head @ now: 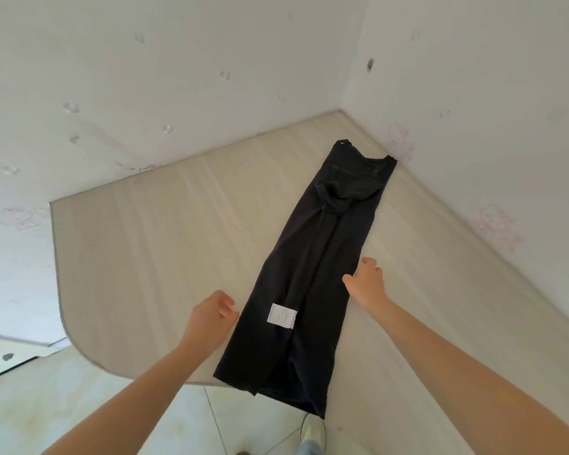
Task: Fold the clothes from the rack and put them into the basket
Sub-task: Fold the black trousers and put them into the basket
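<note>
A black garment (312,257) lies folded into a long narrow strip on a pale wooden table (145,257), its collar end toward the far corner. Its near end hangs slightly over the table's front edge. A white care label (282,315) shows on the near half. My left hand (211,315) hovers at the strip's left edge, fingers loosely curled and holding nothing. My right hand (367,284) rests at the strip's right edge with fingers spread, touching the fabric. No rack or basket is in view.
The table fits into a corner of two white walls (178,77) with faint pink prints. Its left front corner is rounded. Below it are a tiled floor (79,415) and a light shoe (312,435).
</note>
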The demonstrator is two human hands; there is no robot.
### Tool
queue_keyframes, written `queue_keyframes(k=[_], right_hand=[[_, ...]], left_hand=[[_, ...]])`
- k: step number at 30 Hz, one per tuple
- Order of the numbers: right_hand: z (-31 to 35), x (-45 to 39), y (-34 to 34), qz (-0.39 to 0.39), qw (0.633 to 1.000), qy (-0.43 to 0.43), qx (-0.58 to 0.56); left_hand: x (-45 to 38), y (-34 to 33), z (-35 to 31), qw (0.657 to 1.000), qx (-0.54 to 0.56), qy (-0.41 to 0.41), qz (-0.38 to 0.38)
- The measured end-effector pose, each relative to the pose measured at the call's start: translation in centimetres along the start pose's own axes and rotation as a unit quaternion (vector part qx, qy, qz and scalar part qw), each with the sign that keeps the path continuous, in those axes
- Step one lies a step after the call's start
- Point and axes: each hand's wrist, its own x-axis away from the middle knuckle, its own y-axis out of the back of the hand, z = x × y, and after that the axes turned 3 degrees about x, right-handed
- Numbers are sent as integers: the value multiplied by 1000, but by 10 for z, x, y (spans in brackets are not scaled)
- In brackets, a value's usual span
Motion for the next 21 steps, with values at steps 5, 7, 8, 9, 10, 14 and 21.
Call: queue_keyframes(k=[5,7,8,9,10,14,21], right_hand=[[-16,64,-27,30,989,-70,-124],[-20,85,-36,61,983,-90,-145],[-22,97,-39,77,980,-99,-153],[-24,107,-41,93,978,-105,-156],[-27,116,-43,107,976,-108,-153],[-45,144,-46,140,981,-101,-91],[-66,177,-40,146,958,-133,-208]], left_hand=[[13,-1,9,990,73,66,102],[17,-2,14,987,80,72,121],[21,-2,16,985,82,72,135],[23,-2,18,983,79,70,148],[25,-2,18,983,69,63,159],[35,3,18,976,105,61,182],[53,3,29,973,85,94,195]])
